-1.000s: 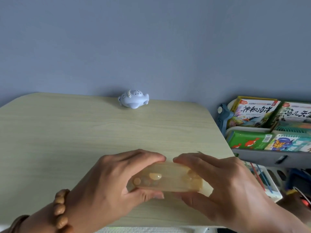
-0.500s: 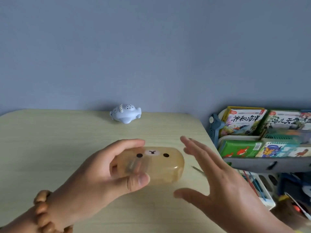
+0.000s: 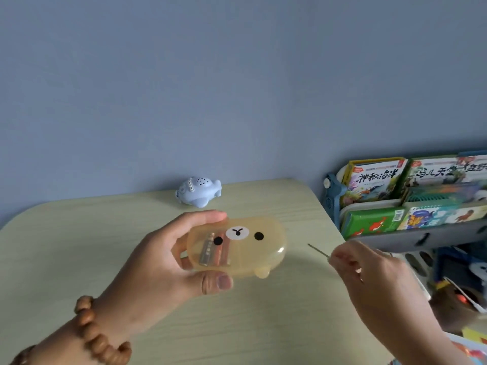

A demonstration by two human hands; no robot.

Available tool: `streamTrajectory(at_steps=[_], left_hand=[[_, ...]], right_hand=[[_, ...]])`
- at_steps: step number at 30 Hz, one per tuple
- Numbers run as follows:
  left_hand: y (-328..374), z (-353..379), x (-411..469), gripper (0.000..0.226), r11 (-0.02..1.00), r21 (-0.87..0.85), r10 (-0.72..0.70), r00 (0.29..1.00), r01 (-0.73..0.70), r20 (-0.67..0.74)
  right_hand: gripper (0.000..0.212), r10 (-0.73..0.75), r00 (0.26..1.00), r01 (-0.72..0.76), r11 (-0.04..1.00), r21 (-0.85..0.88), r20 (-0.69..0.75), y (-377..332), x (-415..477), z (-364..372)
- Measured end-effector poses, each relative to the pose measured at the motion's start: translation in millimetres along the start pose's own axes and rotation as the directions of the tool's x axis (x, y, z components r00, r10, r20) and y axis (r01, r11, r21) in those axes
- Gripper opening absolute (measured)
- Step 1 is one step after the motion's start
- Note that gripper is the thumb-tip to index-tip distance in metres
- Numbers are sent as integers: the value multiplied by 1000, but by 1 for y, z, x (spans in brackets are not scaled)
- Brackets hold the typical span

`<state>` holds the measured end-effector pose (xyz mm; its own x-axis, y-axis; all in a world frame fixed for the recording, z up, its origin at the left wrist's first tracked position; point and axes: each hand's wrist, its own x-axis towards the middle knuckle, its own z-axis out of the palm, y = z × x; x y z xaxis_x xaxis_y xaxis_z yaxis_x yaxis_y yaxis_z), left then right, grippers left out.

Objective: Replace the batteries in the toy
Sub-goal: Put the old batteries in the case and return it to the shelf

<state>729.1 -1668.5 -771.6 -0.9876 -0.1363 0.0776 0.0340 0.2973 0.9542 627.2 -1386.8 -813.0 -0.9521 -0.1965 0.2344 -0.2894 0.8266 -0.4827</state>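
Observation:
My left hand (image 3: 160, 262) holds a translucent amber case (image 3: 245, 248) with a bear face printed on it, lifted above the table. Batteries (image 3: 210, 250) show through the case's left half. My right hand (image 3: 369, 275), to the right of the case and apart from it, pinches a thin metal tool (image 3: 317, 250) whose tip points toward the case. A pale blue whale-shaped toy (image 3: 199, 191) sits at the table's far edge by the wall, untouched.
The light wooden table (image 3: 79, 259) has rounded corners and ends at the right beside a rack of children's books (image 3: 411, 196). More bins and toys (image 3: 458, 293) lie on the floor to the lower right. A blue wall stands behind.
The case was held in both hands near the table. My left hand lifted and turned it face up. My right hand let go, moved right and now pinches the thin tool.

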Motion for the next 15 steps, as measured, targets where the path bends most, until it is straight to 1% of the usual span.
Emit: streamTrajectory(at_steps=[2,3,5,6,10,11,13,15], left_hand=[[31,-6,3,84,1000,10,3,1000,-3,20],[50,-10,5,86,1000,14,10,1000,-10,22],[93,-20,10,83,999,28,33,999,-33,0],[117,-25,10,82,999,33,44,999,-44,-11],[233,-59,8,82,996,15,92,995,-91,-35],[264,-68,8,82,996,8,92,995,-92,-24],[327,-85,10,82,996,-5,85,996,-85,9],[387,-100,14,85,996,-4,84,995,-84,53]], right_hand=[[9,-11,1000,10,997,78,15,-18,6,-27],[9,-17,1000,17,992,124,-7,-32,11,-46],[15,-4,998,20,973,228,-69,-58,21,-87],[17,-11,995,35,967,251,-98,-74,25,-109],[5,-39,984,82,966,244,-175,-144,36,-216],[5,-44,984,84,968,236,-172,-159,41,-246],[7,-45,992,72,968,242,-115,-189,52,-305],[8,-20,997,42,957,287,-79,-217,62,-365]])
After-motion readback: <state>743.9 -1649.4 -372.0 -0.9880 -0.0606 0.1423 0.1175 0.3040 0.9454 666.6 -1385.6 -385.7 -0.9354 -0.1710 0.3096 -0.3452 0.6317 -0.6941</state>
